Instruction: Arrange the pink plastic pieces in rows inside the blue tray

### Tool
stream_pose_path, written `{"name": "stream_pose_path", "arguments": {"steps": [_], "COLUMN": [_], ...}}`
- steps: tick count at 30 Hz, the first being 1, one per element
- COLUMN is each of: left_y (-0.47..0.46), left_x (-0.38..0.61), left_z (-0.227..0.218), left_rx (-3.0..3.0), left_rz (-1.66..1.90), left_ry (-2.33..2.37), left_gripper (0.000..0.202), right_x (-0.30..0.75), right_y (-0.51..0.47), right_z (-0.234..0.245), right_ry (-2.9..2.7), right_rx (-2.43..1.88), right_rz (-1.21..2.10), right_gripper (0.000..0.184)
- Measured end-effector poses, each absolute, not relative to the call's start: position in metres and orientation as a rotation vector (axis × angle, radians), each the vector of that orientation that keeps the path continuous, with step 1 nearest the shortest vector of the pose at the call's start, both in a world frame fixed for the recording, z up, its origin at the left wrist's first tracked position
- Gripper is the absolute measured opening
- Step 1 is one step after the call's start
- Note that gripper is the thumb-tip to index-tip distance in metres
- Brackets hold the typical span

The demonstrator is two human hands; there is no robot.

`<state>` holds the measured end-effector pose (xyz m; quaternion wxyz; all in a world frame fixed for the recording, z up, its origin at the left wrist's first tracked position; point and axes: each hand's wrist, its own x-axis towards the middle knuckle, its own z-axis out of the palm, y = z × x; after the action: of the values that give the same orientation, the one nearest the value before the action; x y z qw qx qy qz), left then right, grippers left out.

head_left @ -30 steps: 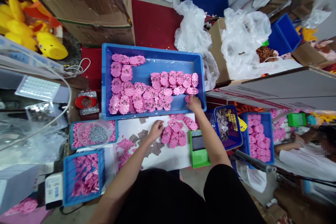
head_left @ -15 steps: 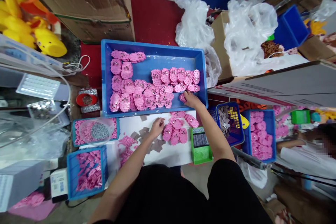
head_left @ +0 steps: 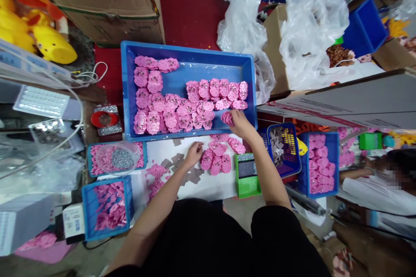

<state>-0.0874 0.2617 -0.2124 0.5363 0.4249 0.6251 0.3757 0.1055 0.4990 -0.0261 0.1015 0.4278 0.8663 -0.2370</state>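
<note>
Inside the big blue tray (head_left: 208, 55), at its front right, my right hand (head_left: 241, 126) grips a small stack of pink scalloped pieces (head_left: 226, 117) with shiny dots on top. Rows of similar pink stacks (head_left: 170, 119) fill the tray's left and middle. My left hand (head_left: 194, 154) hovers over the white table (head_left: 208, 188) with loosely curled, parted fingers and nothing visible in them. Just right of it sits a cluster of pink stacks (head_left: 217, 162). Grey flat pieces (head_left: 194, 176) lie scattered below it.
A green basket (head_left: 248, 186) stands at the table's right, beside a dark blue basket (head_left: 290, 160). At the left are a tub (head_left: 89, 161) and a blue basket (head_left: 85, 212) of pink parts. A cardboard box (head_left: 110, 17) rises behind. A co-worker (head_left: 367, 186) is at far right.
My right hand has shifted slightly with the pink stack, which shows more clearly at the tray's front right. My left hand stays near the table stacks. The whole view has tilted a little.
</note>
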Motion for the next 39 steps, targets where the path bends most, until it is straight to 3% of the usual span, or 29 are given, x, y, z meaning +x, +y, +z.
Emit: {"name": "stream_pose_path", "arguments": {"steps": [5, 14, 23, 32, 39], "left_y": [0.261, 0.262, 0.263, 0.266, 0.271], "left_x": [-0.088, -0.086, -0.085, -0.085, -0.084], "left_z": [-0.212, -0.209, -0.205, -0.200, -0.197], "left_rx": [1.015, 1.017, 1.007, 0.992, 1.009], "left_rz": [0.896, 0.897, 0.884, 0.878, 0.868], "left_ry": [1.489, 1.510, 1.521, 1.525, 1.525], "left_gripper": [0.029, 0.029, 0.029, 0.027, 0.029], "right_x": [0.096, 0.102, 0.110, 0.132, 0.141], "right_y": [0.410, 0.355, 0.350, 0.353, 0.355], "right_z": [-0.002, -0.058, -0.073, -0.072, -0.072], "right_ry": [2.516, 2.290, 2.287, 2.354, 2.405], "right_rx": [1.122, 1.264, 1.314, 1.291, 1.323], "right_rz": [-0.790, -0.741, -0.828, -0.985, -1.039], "right_gripper": [0.061, 0.038, 0.049, 0.075, 0.079]}}
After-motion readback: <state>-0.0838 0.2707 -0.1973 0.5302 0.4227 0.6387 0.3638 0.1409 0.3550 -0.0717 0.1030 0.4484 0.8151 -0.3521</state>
